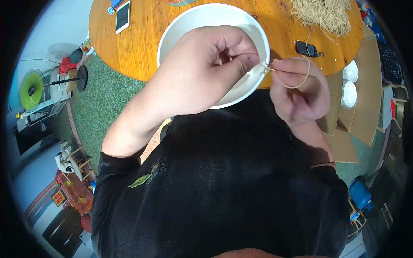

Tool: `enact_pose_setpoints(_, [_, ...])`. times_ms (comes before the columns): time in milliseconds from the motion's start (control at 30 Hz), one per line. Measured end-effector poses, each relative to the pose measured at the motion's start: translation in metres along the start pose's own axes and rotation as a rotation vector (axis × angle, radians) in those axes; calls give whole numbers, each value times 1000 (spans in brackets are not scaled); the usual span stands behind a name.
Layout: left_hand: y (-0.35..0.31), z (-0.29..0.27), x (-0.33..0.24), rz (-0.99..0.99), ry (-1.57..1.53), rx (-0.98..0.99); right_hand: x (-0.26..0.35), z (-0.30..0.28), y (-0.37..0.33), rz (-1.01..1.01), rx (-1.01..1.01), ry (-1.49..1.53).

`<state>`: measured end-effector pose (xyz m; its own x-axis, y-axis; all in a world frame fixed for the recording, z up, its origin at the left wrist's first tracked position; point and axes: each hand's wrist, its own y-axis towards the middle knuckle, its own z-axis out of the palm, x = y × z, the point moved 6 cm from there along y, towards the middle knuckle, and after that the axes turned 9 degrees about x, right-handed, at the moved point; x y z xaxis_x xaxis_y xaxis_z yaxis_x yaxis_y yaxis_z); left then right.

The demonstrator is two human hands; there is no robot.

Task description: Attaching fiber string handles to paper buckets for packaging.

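Note:
Over a large white bowl [189,21] on the wooden table, my left hand [215,64] is closed, its thumb pressed to the bent fingers. What it pinches is mostly hidden; a small pale piece [264,67] shows just beyond the thumb tip. My right hand [303,88], outside the bowl's right rim, pinches a thin tan cord [307,73] between thumb and finger. The cord curves in a loop around these fingers, and a short end reaches toward the pale piece. Both hands' fingertips are close together but apart.
On the round wooden table [137,51] lie a white phone [123,18], a bundle of tan cords [325,15] and a black key fob [306,48]. Cardboard [365,94] and white round containers [349,94] are at the right. A green fan [32,90] stands left.

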<state>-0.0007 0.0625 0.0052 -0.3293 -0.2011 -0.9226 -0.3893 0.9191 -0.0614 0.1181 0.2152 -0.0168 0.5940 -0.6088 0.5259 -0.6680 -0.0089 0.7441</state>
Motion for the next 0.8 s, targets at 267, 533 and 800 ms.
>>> enact_pose_setpoints(267, [-11, 3, -23, 110, 504, -67, -15, 4, -21, 296, -91, 432])
enact_pose_setpoints(533, [-19, 5, -35, 224, 680, -96, -18, 16, -17, 441, -110, 685])
enact_pose_setpoints(800, [-31, 25, -39, 228, 632, -78, 3, 28, -10, 310, 25, 575])
